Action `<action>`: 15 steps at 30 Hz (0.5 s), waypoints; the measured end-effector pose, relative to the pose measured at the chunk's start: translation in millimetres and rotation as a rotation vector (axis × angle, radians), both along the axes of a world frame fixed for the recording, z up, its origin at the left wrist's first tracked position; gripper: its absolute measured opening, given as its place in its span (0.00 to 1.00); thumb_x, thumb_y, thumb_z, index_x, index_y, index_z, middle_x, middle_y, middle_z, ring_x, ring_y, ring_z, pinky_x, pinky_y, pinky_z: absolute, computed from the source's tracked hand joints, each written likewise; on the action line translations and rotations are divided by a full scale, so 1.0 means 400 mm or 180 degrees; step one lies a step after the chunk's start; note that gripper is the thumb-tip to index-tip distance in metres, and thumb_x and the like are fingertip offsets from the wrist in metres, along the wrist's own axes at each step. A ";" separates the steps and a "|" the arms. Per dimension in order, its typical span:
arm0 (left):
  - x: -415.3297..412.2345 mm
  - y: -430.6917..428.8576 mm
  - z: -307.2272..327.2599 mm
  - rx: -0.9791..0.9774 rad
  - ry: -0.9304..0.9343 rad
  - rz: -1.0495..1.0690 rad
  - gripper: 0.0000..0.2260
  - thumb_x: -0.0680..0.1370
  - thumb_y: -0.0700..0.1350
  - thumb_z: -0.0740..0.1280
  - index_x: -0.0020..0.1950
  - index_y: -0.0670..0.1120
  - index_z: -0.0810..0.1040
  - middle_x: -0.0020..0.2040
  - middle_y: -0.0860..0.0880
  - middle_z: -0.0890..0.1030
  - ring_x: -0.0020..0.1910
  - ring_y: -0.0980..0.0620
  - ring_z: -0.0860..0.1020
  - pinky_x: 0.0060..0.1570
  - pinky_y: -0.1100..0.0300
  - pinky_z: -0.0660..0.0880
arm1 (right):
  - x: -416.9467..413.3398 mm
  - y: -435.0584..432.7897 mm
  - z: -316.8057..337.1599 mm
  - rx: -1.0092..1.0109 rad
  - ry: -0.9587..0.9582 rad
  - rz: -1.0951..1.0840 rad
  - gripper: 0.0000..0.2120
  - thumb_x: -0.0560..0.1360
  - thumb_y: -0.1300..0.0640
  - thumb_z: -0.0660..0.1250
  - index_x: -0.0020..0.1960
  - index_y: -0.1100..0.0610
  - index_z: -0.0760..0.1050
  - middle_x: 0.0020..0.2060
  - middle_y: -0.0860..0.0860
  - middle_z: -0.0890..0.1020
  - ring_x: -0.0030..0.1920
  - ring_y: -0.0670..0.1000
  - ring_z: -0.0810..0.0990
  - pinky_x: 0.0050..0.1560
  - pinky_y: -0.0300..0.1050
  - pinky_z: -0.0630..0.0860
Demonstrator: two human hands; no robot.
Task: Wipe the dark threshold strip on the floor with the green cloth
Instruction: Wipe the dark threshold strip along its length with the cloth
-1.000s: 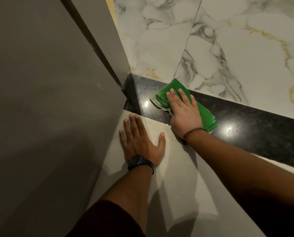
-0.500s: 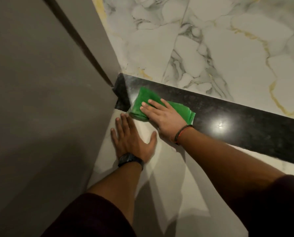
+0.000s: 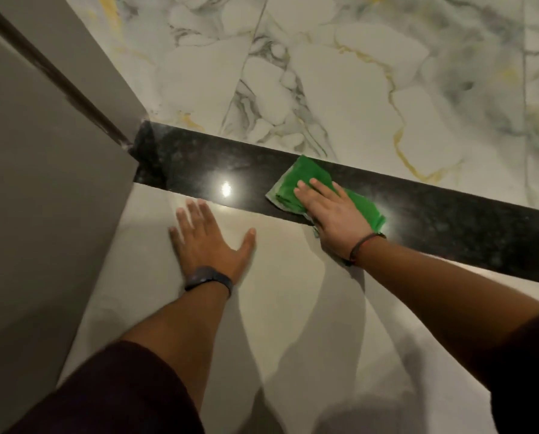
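Stretching away beyond both hands, the veined marble floor (image 3: pixel 371 89) filled the far side, and a plain pale tile (image 3: pixel 293 308) lay under the forearms. To the left of the left hand rose a grey wall panel (image 3: pixel 42 214). Between the marble and the pale tile ran the dark threshold strip (image 3: pixel 450 220), glossy, with a bright glint of light on it just beyond the left hand's fingertips. The left hand (image 3: pixel 210 242) lay flat on the pale tile, fingers spread and holding nothing, a dark wristband (image 3: pixel 208 281) around its wrist. The right hand (image 3: pixel 332 216) pressed palm-down with fingers extended on the green cloth (image 3: pixel 305 180), which lay folded on the strip, its edges showing ahead of the fingers and to the hand's right. A thin cord bracelet (image 3: pixel 366 242) circled the right wrist.
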State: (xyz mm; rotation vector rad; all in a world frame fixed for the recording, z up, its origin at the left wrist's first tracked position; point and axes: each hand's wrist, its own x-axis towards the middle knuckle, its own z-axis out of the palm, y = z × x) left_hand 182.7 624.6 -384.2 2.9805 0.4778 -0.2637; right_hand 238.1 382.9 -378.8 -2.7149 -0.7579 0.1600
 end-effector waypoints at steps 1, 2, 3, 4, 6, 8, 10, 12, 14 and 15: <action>-0.017 -0.056 0.001 -0.0056 0.0007 -0.0096 0.47 0.70 0.73 0.48 0.78 0.42 0.43 0.79 0.42 0.47 0.77 0.43 0.44 0.73 0.43 0.42 | -0.025 -0.039 0.001 -0.0035 -0.0030 0.0104 0.31 0.73 0.67 0.62 0.74 0.55 0.59 0.74 0.52 0.63 0.74 0.55 0.57 0.73 0.56 0.49; -0.031 -0.100 0.002 -0.0107 0.0031 -0.0153 0.47 0.70 0.73 0.48 0.78 0.42 0.42 0.79 0.42 0.46 0.77 0.44 0.43 0.74 0.44 0.41 | -0.048 -0.086 0.004 -0.0070 -0.0037 0.0171 0.31 0.73 0.67 0.61 0.74 0.55 0.59 0.74 0.52 0.63 0.74 0.54 0.57 0.73 0.56 0.50; -0.041 -0.131 0.001 -0.0128 0.0055 -0.0191 0.47 0.70 0.73 0.47 0.78 0.42 0.41 0.79 0.42 0.45 0.77 0.44 0.42 0.74 0.44 0.40 | -0.070 -0.140 0.007 -0.0113 -0.0025 0.0183 0.31 0.73 0.68 0.61 0.74 0.55 0.59 0.74 0.51 0.63 0.74 0.54 0.56 0.74 0.57 0.50; -0.046 -0.148 0.001 -0.0105 0.0074 -0.0225 0.47 0.70 0.73 0.46 0.78 0.42 0.41 0.79 0.43 0.44 0.77 0.44 0.42 0.74 0.44 0.40 | -0.094 -0.198 0.008 -0.0147 -0.0008 0.0108 0.32 0.73 0.69 0.61 0.74 0.55 0.59 0.74 0.51 0.63 0.75 0.53 0.56 0.74 0.57 0.51; -0.049 -0.154 0.001 -0.0032 0.0097 -0.0307 0.47 0.70 0.74 0.45 0.78 0.43 0.40 0.79 0.43 0.44 0.77 0.44 0.41 0.74 0.44 0.41 | -0.147 -0.321 0.013 -0.0107 0.0007 -0.0316 0.33 0.72 0.71 0.61 0.74 0.55 0.60 0.73 0.52 0.64 0.74 0.55 0.58 0.73 0.58 0.53; -0.047 -0.153 0.002 0.0014 0.0068 -0.0348 0.47 0.69 0.74 0.44 0.78 0.43 0.40 0.79 0.43 0.44 0.77 0.44 0.42 0.74 0.43 0.42 | -0.202 -0.441 0.025 -0.0055 0.0023 -0.0880 0.31 0.71 0.70 0.60 0.73 0.56 0.61 0.72 0.54 0.66 0.73 0.57 0.60 0.72 0.60 0.55; -0.044 -0.130 0.003 0.0040 0.0057 -0.0264 0.47 0.69 0.73 0.44 0.78 0.43 0.41 0.79 0.43 0.44 0.77 0.44 0.43 0.74 0.43 0.43 | -0.242 -0.503 0.031 0.0087 0.0022 -0.1354 0.27 0.74 0.67 0.58 0.72 0.56 0.63 0.71 0.55 0.68 0.72 0.57 0.62 0.71 0.61 0.57; -0.050 -0.143 0.004 0.0004 0.0068 -0.0251 0.47 0.69 0.73 0.44 0.78 0.43 0.41 0.79 0.42 0.45 0.77 0.44 0.43 0.73 0.42 0.43 | -0.294 -0.557 0.035 0.0179 -0.0027 -0.1782 0.23 0.76 0.61 0.55 0.71 0.57 0.64 0.70 0.56 0.70 0.72 0.58 0.64 0.70 0.63 0.60; -0.060 -0.170 0.002 0.0003 0.0051 -0.0248 0.47 0.69 0.73 0.44 0.78 0.43 0.40 0.79 0.42 0.44 0.77 0.43 0.43 0.73 0.42 0.43 | -0.327 -0.567 0.030 0.0179 0.0004 -0.1992 0.23 0.77 0.56 0.56 0.71 0.57 0.64 0.70 0.57 0.70 0.71 0.58 0.64 0.69 0.61 0.61; -0.066 -0.188 0.001 0.0012 0.0049 -0.0257 0.47 0.69 0.73 0.44 0.78 0.43 0.40 0.79 0.42 0.44 0.77 0.43 0.43 0.73 0.41 0.43 | -0.331 -0.555 0.025 0.0170 0.0011 -0.2020 0.23 0.77 0.54 0.57 0.71 0.58 0.64 0.70 0.57 0.70 0.71 0.59 0.64 0.69 0.61 0.61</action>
